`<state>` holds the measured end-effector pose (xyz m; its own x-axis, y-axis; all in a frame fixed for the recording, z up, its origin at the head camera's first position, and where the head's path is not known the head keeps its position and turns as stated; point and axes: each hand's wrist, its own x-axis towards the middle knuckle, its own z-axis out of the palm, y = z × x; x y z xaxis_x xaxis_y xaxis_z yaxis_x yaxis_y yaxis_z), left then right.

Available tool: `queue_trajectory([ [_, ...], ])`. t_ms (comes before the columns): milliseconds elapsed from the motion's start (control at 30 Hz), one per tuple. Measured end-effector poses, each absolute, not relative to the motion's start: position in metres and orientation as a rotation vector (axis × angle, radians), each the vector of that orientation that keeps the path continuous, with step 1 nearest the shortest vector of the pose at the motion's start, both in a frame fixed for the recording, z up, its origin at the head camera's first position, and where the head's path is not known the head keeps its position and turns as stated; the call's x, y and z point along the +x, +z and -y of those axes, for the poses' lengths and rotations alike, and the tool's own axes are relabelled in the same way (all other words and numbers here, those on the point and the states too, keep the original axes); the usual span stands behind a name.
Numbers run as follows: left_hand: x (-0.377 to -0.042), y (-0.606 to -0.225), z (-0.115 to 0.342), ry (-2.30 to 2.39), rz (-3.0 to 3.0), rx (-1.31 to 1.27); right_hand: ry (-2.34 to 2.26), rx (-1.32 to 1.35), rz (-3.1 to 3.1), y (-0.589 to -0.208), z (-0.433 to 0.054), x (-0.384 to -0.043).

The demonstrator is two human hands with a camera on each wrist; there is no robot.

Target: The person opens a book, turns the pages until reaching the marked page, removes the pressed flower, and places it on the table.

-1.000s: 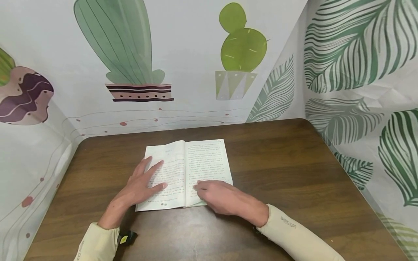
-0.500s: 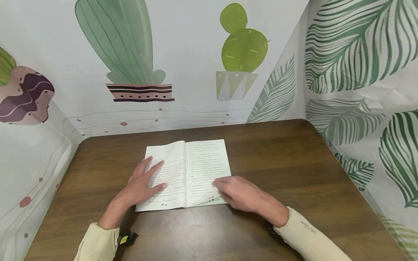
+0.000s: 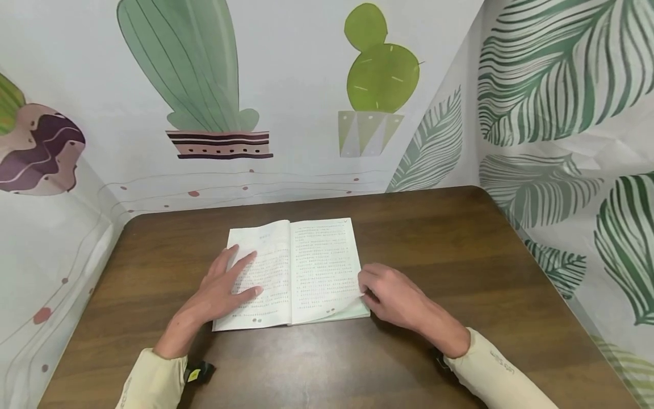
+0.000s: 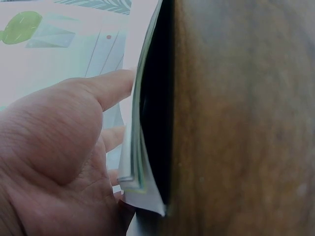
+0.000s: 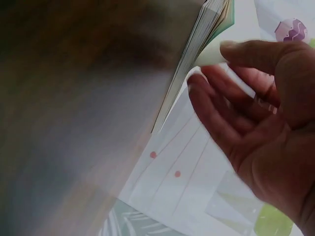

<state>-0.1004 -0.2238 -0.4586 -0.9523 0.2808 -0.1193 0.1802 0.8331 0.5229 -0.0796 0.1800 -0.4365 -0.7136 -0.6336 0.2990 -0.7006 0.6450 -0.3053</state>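
An open book (image 3: 327, 255) with printed text lies on the table, its spine running away from me. My left hand (image 3: 217, 292) rests on the left page with fingers and thumb spread; in the left wrist view, that hand (image 4: 59, 132) shows beside the edge of the pages. At the right edge of the book, my right hand (image 3: 393, 295) pinches the lower corner of a page between thumb and curled fingers. That corner (image 3: 352, 307) is lifted, and pale green paper shows beneath it. The right wrist view has the page (image 5: 211, 54) between thumb and fingers of the hand (image 5: 266, 113).
The brown wooden table (image 3: 460, 255) extends around the book. Behind it hangs a white wall covering (image 3: 301, 85) printed with cacti and leaves. A dark strap with a yellow tag (image 3: 196, 374) sits at the left wrist.
My right hand has slid rightward, from the middle of the right page to its outer edge, where the corner now lifts. The left hand has stayed in place.
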Motion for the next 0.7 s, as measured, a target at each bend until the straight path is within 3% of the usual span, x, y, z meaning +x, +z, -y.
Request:
queue_trajectory([
  [167,-0.1,-0.461,0.223,0.797,-2.839,0.386,0.658,1.01,2.693,-0.436,-0.176,-0.081],
  [533,-0.102,-0.461,0.226,0.859,-2.822,0.325,1.101,1.384,2.84,-0.435,-0.128,-0.08],
  [700,-0.106,-0.454,0.223,1.112,-2.788,0.275,1.0,1.484,2.845,-0.434,-0.106,-0.077],
])
